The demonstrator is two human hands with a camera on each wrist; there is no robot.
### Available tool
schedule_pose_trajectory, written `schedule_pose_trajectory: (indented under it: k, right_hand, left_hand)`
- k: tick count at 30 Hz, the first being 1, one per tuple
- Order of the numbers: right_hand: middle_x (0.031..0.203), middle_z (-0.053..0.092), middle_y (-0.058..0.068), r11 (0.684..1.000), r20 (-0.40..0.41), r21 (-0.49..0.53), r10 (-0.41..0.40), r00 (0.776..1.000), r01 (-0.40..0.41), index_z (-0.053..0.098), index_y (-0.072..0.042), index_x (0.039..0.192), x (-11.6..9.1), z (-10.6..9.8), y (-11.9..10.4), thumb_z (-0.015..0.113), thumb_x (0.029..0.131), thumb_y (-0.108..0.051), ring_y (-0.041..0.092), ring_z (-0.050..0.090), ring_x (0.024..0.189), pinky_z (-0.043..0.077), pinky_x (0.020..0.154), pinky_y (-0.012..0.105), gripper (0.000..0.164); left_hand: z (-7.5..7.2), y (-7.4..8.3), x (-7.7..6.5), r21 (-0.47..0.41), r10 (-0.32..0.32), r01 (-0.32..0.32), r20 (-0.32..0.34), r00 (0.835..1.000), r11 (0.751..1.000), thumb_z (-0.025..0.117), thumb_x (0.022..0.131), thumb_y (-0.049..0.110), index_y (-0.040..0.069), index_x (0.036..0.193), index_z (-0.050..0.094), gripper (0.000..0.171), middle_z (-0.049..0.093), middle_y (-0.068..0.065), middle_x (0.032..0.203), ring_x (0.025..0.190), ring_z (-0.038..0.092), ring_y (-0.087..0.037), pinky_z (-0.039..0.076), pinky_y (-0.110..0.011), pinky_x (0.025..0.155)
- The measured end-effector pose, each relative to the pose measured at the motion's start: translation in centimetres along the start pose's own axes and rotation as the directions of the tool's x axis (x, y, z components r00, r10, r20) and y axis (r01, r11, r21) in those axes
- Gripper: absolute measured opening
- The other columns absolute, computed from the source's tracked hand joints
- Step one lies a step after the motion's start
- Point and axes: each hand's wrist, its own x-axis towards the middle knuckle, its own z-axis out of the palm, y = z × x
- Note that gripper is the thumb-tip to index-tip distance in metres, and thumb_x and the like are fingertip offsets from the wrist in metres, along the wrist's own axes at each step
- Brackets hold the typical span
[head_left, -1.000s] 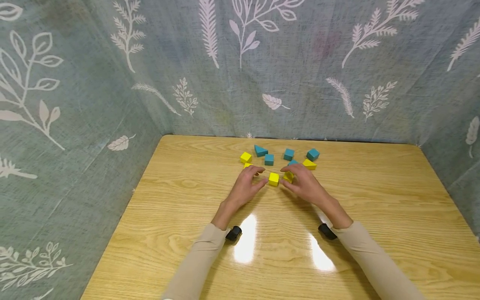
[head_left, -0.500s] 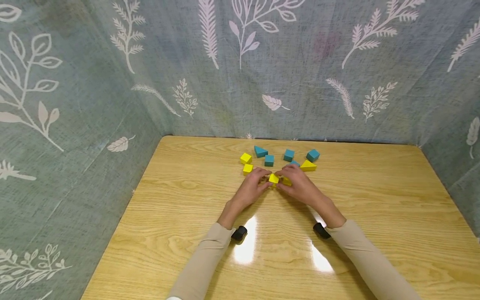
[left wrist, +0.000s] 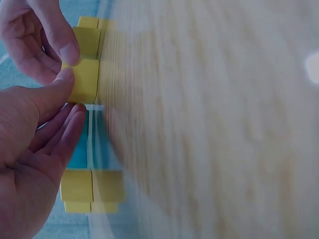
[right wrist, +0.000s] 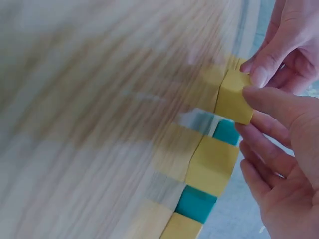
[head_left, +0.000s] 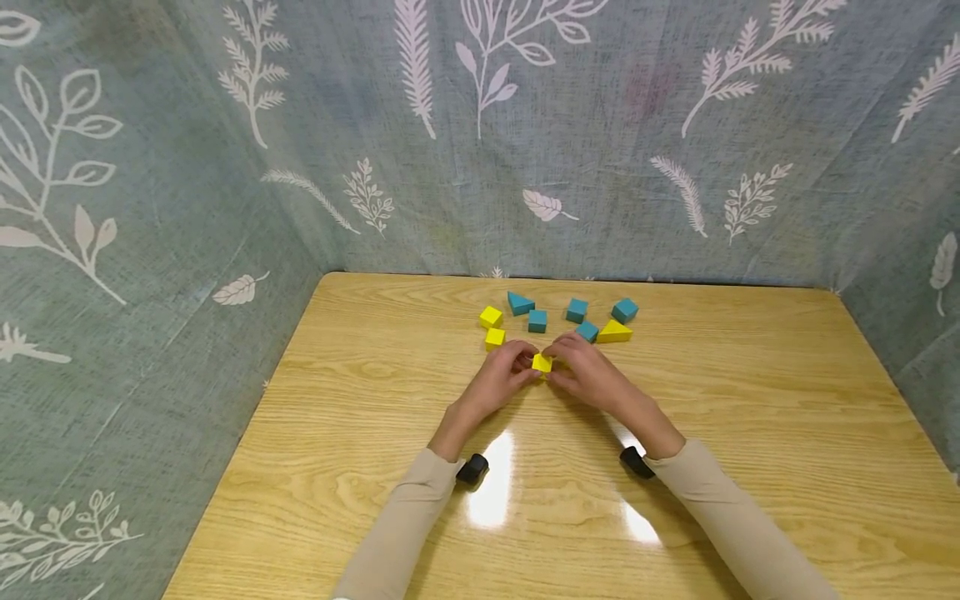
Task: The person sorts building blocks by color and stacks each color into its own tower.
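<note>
A yellow cube [head_left: 542, 363] sits between my two hands on the wooden table. My left hand [head_left: 495, 383] grips its left side, thumb in front and fingers round behind. From the other side my right hand [head_left: 594, 377] holds the same cube, its thumb near the left thumb in the right wrist view. Another yellow block [right wrist: 213, 165] stands just beyond the right hand, mostly covered by it in the head view. Two yellow cubes, one a front cube [head_left: 495, 339] and one a rear cube [head_left: 491, 317], lie left of the hands.
Behind the hands lie a blue triangular block [head_left: 521, 303] and several blue cubes, one a near cube [head_left: 587, 332] beside a yellow triangular block [head_left: 615, 332]. A leaf-patterned cloth [head_left: 450, 208] hangs along the far edge of the table [head_left: 360, 375].
Both hands have closed in from either side and taken hold of the yellow cube. It has shifted slightly left and toward me. The other blocks look about the same.
</note>
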Motion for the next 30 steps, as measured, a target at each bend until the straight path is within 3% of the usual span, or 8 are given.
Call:
schedule_pose_trajectory:
  k: [8,13,20,30]
  right_hand:
    - [0.112,0.067,0.018,1.0,0.039,0.015,0.014,0.999,-0.015,0.07,0.005,0.115,-0.3,0.6,-1.1,0.078,0.09,-0.002,0.034,0.061,0.105,0.056,0.087,0.047,0.027]
    - [0.112,0.067,0.017,0.991,0.066,0.111,0.061,0.996,-0.068,0.068,0.006,0.118,-0.5,0.5,-1.8,0.076,0.09,0.0,0.031,0.065,0.1,0.057,0.086,0.044,0.029]
    - [0.112,0.067,0.018,0.954,0.067,0.276,0.103,0.992,-0.117,0.068,0.006,0.115,-0.8,0.8,-2.3,0.076,0.089,0.004,0.033,0.068,0.101,0.06,0.087,0.043,0.027]
    - [0.113,0.065,0.018,0.911,0.108,0.371,0.149,0.983,-0.179,0.067,0.004,0.114,-1.2,1.7,-3.1,0.077,0.09,0.002,0.032,0.069,0.103,0.06,0.087,0.037,0.025]
  left_hand:
    - [-0.5,0.7,-1.0,-0.003,-0.054,0.054,0.019,0.998,0.999,0.071,0.096,0.002,-0.007,0.12,0.063,0.027,0.066,-0.018,0.11,0.093,0.069,-0.027,0.059,-0.028,0.082]
    - [-0.8,1.0,-1.5,0.006,-0.079,0.079,0.04,0.996,0.997,0.071,0.096,0.004,-0.006,0.122,0.063,0.029,0.067,-0.017,0.111,0.095,0.069,-0.025,0.058,-0.028,0.084]
    - [-1.1,1.2,-2.6,0.001,-0.091,0.091,0.052,0.995,0.996,0.072,0.096,0.004,-0.005,0.123,0.065,0.03,0.067,-0.015,0.113,0.098,0.068,-0.023,0.058,-0.027,0.086]
    - [-1.8,1.3,-4.2,-0.033,-0.104,0.107,0.083,0.991,0.994,0.073,0.096,0.005,-0.005,0.123,0.065,0.03,0.069,-0.016,0.115,0.102,0.069,-0.025,0.058,-0.032,0.089]
